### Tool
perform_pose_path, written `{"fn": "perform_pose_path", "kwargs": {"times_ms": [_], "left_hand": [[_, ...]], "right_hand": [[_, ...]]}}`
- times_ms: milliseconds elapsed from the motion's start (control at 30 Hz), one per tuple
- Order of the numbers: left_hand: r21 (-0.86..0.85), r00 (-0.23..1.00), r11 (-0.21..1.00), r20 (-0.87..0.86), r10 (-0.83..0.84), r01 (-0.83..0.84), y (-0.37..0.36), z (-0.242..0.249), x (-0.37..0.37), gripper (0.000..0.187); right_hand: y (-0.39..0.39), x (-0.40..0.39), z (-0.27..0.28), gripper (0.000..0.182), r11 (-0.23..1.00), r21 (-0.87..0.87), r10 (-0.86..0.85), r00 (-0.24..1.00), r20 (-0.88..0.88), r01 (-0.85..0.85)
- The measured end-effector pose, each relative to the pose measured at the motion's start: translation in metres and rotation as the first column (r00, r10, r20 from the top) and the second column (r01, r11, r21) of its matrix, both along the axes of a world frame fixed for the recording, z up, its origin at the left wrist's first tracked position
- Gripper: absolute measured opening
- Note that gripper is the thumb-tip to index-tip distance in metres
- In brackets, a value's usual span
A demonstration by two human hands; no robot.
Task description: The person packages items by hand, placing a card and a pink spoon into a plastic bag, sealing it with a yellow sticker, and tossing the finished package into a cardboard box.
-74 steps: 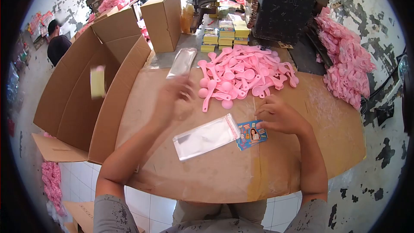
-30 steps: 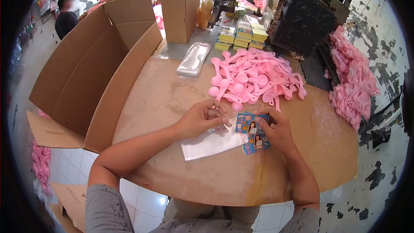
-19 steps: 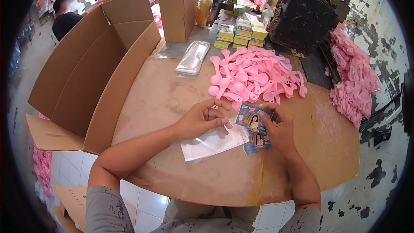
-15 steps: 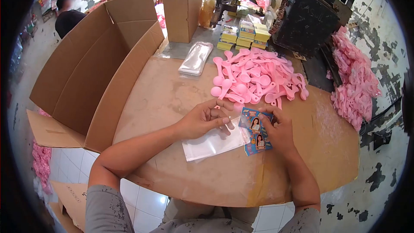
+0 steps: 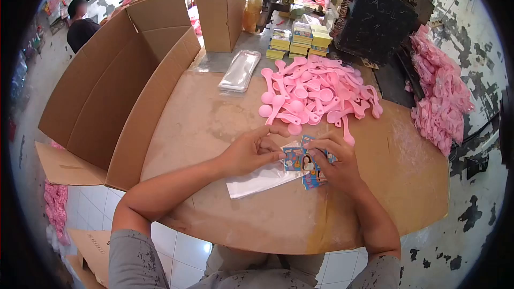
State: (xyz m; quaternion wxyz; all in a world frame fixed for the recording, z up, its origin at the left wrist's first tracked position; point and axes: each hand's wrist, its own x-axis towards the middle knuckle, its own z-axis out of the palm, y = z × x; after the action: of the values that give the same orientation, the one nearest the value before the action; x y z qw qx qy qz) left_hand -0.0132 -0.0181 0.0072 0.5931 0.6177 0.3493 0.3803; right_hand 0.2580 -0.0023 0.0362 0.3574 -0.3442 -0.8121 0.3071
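My right hand (image 5: 337,163) pinches a small blue printed card (image 5: 293,159) with a person's picture on it. More blue cards (image 5: 311,180) lie beneath that hand, partly covered by it. My left hand (image 5: 254,151) is curled over clear plastic bags (image 5: 257,181) lying on the cardboard tabletop. Its thumb and fingers close at the upper end of a bag, and the thumb tip meets the card's left edge. Just beyond both hands is a heap of pink plastic scoops (image 5: 321,93).
A stack of clear bags (image 5: 240,72) lies behind my left hand, near stacked card bundles (image 5: 302,37). At left stands a large open carton (image 5: 150,107). A dark machine (image 5: 372,24) and bagged pink items (image 5: 441,96) are at right. Two other people are farther back.
My right hand has brought one card leftward, off the other cards, to my left fingertips. My left fingers have drawn closer together. One scoop's handle now shows nearer my right hand.
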Motion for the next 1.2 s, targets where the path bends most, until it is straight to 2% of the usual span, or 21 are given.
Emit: {"fn": "perform_pose_path", "kwargs": {"times_ms": [67, 133, 200, 267, 300, 367, 467, 500, 567, 633, 700, 733, 833, 933, 1033, 1067, 1100, 1133, 1200], "left_hand": [[0.058, 0.999, 0.998, -0.049, 0.004, -0.001, -0.006, 0.003, 0.003, 0.045], [0.094, 0.997, 0.996, -0.073, 0.015, -0.008, -0.008, 0.009, 0.005, 0.045], [0.104, 0.996, 0.994, -0.07, 0.046, -0.038, -0.007, 0.013, 0.005, 0.045], [0.086, 0.995, 0.992, 0.029, 0.093, -0.096, -0.007, 0.012, 0.009, 0.045], [0.076, 0.99, 0.989, 0.078, 0.118, -0.124, -0.007, 0.012, 0.01, 0.045], [0.051, 0.994, 0.995, 0.071, 0.086, -0.09, -0.009, 0.013, 0.009, 0.044], [0.047, 0.998, 0.997, 0.0, 0.056, -0.056, -0.01, 0.009, 0.008, 0.041], [0.05, 0.998, 0.998, -0.034, 0.049, -0.048, -0.01, 0.007, 0.008, 0.041], [0.02, 0.997, 0.997, 0.013, 0.079, -0.08, -0.008, 0.007, 0.008, 0.039], [-0.008, 0.993, 0.996, 0.07, 0.092, -0.092, -0.008, 0.007, 0.009, 0.037], [-0.025, 0.988, 0.997, 0.134, 0.079, -0.076, -0.006, 0.009, 0.011, 0.036], [-0.036, 0.992, 0.998, 0.109, 0.06, -0.057, -0.004, 0.008, 0.01, 0.036], [-0.073, 0.996, 0.997, 0.081, 0.025, -0.019, -0.005, 0.007, 0.009, 0.035], [-0.089, 0.991, 0.996, 0.132, 0.034, -0.022, -0.008, 0.014, 0.008, 0.035], [-0.083, 0.984, 0.996, 0.167, 0.058, -0.045, -0.011, 0.016, 0.009, 0.035], [-0.063, 0.981, 0.997, 0.183, 0.059, -0.048, -0.011, 0.014, 0.01, 0.035], [-0.046, 0.978, 0.998, 0.199, 0.058, -0.049, -0.012, 0.013, 0.011, 0.036], [-0.054, 0.981, 0.998, 0.186, 0.052, -0.043, -0.015, 0.012, 0.013, 0.036], [-0.067, 0.986, 0.997, 0.161, 0.035, -0.024, -0.017, 0.012, 0.015, 0.035]], "right_hand": [[-0.01, -0.011, -0.005, 0.02, 0.973, -0.232, -0.042, 0.989, -0.139, 0.009], [-0.014, -0.02, -0.007, 0.02, 0.942, -0.337, -0.116, 0.939, -0.325, 0.0], [-0.012, -0.018, -0.009, 0.021, 0.924, -0.383, -0.18, 0.877, -0.445, -0.005], [-0.006, -0.013, -0.011, 0.022, 0.924, -0.382, -0.214, 0.831, -0.513, 0.003], [-0.007, -0.014, -0.011, 0.019, 0.932, -0.363, -0.18, 0.876, -0.448, 0.006], [-0.012, -0.016, -0.01, 0.015, 0.946, -0.325, -0.114, 0.945, -0.306, 0.009], [-0.007, -0.015, 0.001, 0.011, 0.983, 0.002, 0.185, 0.981, -0.051, -0.185], [0.0, -0.008, -0.002, 0.012, 0.999, 0.006, 0.045, 0.999, -0.017, -0.045], [0.025, 0.019, -0.016, 0.015, 0.973, 0.029, -0.23, 0.972, 0.049, 0.229], [0.051, 0.037, -0.015, 0.014, 0.839, 0.3, -0.516, 0.839, 0.171, 0.454], [0.062, 0.055, -0.023, 0.013, 0.852, 0.288, -0.506, 0.83, 0.234, 0.438], [0.066, 0.062, -0.025, 0.013, 0.858, 0.28, -0.501, 0.824, 0.265, 0.431], [0.065, 0.07, -0.017, 0.02, 0.834, 0.143, -0.544, 0.749, 0.379, 0.533], [0.053, 0.07, -0.007, 0.034, 0.757, 0.382, -0.653, 0.591, 0.473, 0.53], [0.04, 0.052, 0.022, 0.043, 0.845, 0.11, -0.505, 0.714, 0.485, 0.523], [0.042, 0.047, 0.015, 0.047, 0.907, -0.067, -0.387, 0.887, 0.252, 0.415], [0.042, 0.043, 0.001, 0.05, 0.945, -0.208, -0.262, 0.965, -0.022, 0.252], [0.038, 0.034, -0.003, 0.054, 0.953, -0.298, -0.15, 0.94, -0.308, 0.055], [0.016, 0.008, 0.008, 0.06, 0.928, -0.371, -0.132, 0.887, -0.443, -0.047]]}}
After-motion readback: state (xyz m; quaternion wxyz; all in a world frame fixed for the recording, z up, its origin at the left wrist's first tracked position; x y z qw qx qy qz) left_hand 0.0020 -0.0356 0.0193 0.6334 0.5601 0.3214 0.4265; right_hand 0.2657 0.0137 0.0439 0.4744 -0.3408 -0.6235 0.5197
